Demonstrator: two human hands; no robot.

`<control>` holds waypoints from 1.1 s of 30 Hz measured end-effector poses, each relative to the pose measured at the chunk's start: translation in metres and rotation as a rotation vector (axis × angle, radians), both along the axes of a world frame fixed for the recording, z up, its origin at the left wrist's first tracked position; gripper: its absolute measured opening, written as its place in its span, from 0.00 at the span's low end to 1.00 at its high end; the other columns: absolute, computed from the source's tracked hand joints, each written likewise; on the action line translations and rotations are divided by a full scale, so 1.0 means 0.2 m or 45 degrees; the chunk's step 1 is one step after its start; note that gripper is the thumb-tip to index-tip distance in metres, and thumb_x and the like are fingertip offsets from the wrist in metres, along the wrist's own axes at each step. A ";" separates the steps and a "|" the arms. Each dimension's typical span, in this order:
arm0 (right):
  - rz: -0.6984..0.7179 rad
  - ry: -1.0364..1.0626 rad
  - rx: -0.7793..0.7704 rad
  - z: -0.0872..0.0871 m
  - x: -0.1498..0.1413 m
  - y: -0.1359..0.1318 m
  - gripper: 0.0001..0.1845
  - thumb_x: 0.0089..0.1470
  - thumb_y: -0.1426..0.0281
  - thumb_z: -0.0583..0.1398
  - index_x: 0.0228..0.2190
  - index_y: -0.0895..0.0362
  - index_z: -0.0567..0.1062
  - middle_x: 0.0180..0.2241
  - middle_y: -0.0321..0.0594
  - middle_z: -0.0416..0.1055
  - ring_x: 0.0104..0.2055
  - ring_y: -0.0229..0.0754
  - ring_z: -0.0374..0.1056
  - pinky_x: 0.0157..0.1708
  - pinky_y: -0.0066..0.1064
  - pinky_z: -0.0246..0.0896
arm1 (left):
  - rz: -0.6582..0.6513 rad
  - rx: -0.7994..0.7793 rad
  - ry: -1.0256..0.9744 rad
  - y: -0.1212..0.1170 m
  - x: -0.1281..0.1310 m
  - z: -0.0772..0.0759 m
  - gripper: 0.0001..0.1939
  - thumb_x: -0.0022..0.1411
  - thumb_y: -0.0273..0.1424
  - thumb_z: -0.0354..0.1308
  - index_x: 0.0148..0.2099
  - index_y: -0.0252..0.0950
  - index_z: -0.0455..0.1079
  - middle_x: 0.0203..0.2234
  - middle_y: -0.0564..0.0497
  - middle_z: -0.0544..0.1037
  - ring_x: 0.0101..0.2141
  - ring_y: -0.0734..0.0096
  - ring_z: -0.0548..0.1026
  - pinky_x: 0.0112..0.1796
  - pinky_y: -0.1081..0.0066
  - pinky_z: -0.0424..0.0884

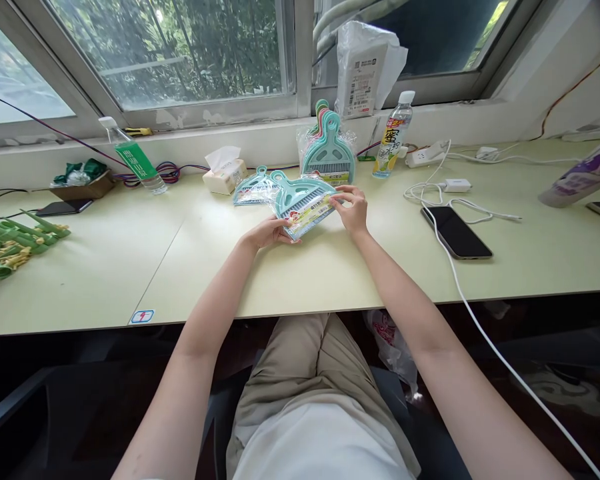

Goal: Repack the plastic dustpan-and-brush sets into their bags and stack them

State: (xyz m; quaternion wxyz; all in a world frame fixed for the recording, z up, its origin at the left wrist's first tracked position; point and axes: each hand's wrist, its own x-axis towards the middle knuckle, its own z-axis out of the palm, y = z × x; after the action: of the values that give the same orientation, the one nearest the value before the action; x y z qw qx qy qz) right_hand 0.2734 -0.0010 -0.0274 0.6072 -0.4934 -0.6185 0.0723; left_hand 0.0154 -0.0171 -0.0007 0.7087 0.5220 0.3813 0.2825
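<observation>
Windows (pixel 190 50) stand behind the worktop (pixel 220 280); near its back edge is a dustpan stack (pixel 329 155). To its left, one wrapped dustpan (pixel 254 193) lies down; the held dustpan (pixel 307 215), nearer the front edge, seems mid-handling: left hand (pixel 269 233) gripping its lower corner, right hand (pixel 351 209) pinching its right end.

Workroom: long table (pixel 105 267), number sticker (pixel 143 316)
</observation>
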 end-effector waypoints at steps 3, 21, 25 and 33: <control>0.012 0.081 0.012 -0.01 0.01 0.01 0.07 0.52 0.62 0.67 0.28 0.51 0.82 0.44 0.42 0.75 0.51 0.50 0.69 0.55 0.48 0.64 | -0.034 0.037 -0.019 -0.02 0.02 0.01 0.19 0.55 0.27 0.61 0.49 0.32 0.65 0.33 0.44 0.82 0.32 0.60 0.83 0.31 0.70 0.80; 0.627 0.743 -0.628 0.00 0.01 -0.01 0.21 0.39 0.61 0.70 0.37 0.56 0.77 0.35 0.38 0.77 0.38 0.43 0.74 0.45 0.43 0.75 | -0.046 0.227 0.130 -0.01 0.03 0.00 0.34 0.52 0.31 0.63 0.60 0.37 0.57 0.39 0.45 0.80 0.29 0.63 0.82 0.28 0.68 0.76; 0.492 0.908 -0.619 -0.01 0.02 -0.01 0.14 0.41 0.69 0.68 0.34 0.56 0.76 0.31 0.36 0.76 0.33 0.40 0.73 0.42 0.41 0.77 | 0.273 0.409 0.207 0.00 0.09 -0.05 0.46 0.52 0.32 0.67 0.67 0.43 0.45 0.46 0.44 0.77 0.28 0.69 0.79 0.27 0.70 0.75; 0.405 1.053 -0.555 -0.04 0.00 0.02 0.11 0.46 0.71 0.64 0.34 0.54 0.70 0.35 0.37 0.75 0.38 0.41 0.75 0.45 0.43 0.76 | 0.414 0.822 0.198 -0.02 0.13 -0.04 0.27 0.58 0.45 0.62 0.57 0.46 0.60 0.54 0.48 0.70 0.41 0.70 0.76 0.33 0.73 0.77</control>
State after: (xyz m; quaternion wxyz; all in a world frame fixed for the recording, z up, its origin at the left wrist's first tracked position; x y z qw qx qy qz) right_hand 0.2727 0.0030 -0.0350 0.6660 -0.4385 -0.3639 0.4814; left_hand 0.0423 -0.0210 -0.0091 0.4222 0.6713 0.4031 0.4568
